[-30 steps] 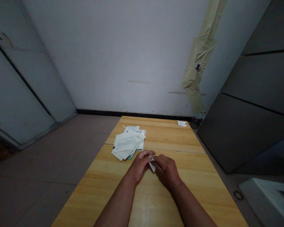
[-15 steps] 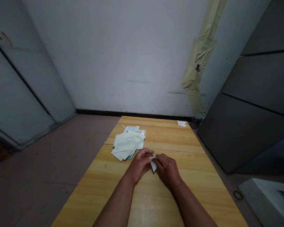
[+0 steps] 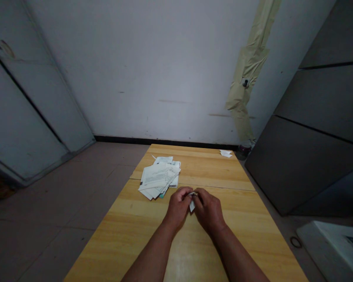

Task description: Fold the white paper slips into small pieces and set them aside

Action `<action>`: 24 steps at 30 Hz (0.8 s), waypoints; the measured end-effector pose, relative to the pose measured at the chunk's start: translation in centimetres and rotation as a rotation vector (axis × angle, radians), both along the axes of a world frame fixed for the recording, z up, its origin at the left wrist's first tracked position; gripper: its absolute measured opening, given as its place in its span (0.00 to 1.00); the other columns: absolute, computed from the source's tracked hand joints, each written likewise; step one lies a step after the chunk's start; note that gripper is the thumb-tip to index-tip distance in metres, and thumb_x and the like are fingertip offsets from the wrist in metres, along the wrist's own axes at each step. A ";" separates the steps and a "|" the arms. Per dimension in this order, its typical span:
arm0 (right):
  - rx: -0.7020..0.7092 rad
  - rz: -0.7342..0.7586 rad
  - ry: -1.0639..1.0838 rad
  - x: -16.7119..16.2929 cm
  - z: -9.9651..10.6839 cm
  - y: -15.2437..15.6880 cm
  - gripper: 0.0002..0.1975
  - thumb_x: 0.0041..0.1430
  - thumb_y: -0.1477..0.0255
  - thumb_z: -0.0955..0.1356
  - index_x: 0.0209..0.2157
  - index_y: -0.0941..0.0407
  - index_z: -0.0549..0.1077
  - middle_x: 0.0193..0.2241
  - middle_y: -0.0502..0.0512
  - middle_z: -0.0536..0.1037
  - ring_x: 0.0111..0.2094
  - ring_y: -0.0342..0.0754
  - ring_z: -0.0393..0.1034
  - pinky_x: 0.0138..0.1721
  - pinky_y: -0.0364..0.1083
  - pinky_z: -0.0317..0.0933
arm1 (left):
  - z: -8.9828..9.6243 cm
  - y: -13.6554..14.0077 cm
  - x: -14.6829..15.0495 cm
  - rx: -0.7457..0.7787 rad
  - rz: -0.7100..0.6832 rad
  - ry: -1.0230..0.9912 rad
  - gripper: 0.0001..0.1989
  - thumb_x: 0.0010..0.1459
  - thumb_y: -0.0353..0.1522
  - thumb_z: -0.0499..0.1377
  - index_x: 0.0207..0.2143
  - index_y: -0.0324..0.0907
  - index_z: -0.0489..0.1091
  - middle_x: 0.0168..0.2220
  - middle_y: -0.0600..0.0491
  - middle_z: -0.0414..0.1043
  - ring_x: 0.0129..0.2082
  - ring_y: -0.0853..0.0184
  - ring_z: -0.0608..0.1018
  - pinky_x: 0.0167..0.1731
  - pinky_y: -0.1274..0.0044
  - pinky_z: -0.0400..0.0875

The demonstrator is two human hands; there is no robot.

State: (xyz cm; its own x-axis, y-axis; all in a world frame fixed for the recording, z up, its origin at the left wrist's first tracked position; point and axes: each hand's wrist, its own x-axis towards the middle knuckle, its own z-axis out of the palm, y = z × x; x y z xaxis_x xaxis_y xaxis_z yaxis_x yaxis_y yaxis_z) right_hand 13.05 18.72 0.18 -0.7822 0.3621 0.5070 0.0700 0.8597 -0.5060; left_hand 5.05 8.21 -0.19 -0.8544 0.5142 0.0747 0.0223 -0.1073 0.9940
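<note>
A small folded piece of paper (image 3: 192,205) is pinched between my two hands above the middle of the table. My left hand (image 3: 178,205) grips its left side with thumb and fingers closed. From the other side my right hand (image 3: 209,207) holds it, fingers curled and thumb close to the left thumb. The hands cover most of the paper; its pale pointed lower end shows between them. Beyond my left hand lies a loose pile of printed paper sheets (image 3: 157,178), overlapping at different angles.
The wooden table (image 3: 129,235) has a seam across it. Small folded white papers (image 3: 226,153) lie at its far right corner. Behind stands a white wall (image 3: 164,70) with taped covering. Grey panels (image 3: 317,149) and a white box (image 3: 332,246) are at the right.
My left hand has shifted slightly right, and its fingers have closed in on the paper. The right hand stays almost in place, and less of the paper shows.
</note>
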 end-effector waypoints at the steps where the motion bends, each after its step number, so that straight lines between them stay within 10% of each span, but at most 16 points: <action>1: 0.042 0.000 -0.004 0.0 0.0 0.0 0.09 0.64 0.71 0.61 0.35 0.54 0.73 0.27 0.51 0.78 0.27 0.45 0.72 0.31 0.41 0.55 | 0.0 0.0 0.0 -0.024 0.013 0.038 0.08 0.49 0.30 0.57 0.30 0.40 0.76 0.34 0.49 0.77 0.35 0.63 0.77 0.37 0.75 0.69; 9: 0.181 -0.002 -0.080 0.0 -0.4 0.1 0.10 0.66 0.70 0.62 0.31 0.55 0.71 0.26 0.50 0.75 0.25 0.44 0.67 0.29 0.42 0.50 | 0.2 0.1 0.3 -0.201 0.082 0.236 0.11 0.50 0.28 0.51 0.27 0.41 0.74 0.25 0.55 0.74 0.28 0.67 0.74 0.30 0.78 0.65; 24: 0.149 0.102 -0.168 0.0 -0.3 0.6 0.07 0.57 0.79 0.64 0.31 0.54 0.71 0.28 0.50 0.73 0.27 0.44 0.67 0.29 0.41 0.51 | 0.4 0.2 -0.2 0.010 0.094 -0.274 0.11 0.36 0.25 0.56 0.24 0.37 0.76 0.20 0.54 0.74 0.20 0.68 0.73 0.22 0.78 0.67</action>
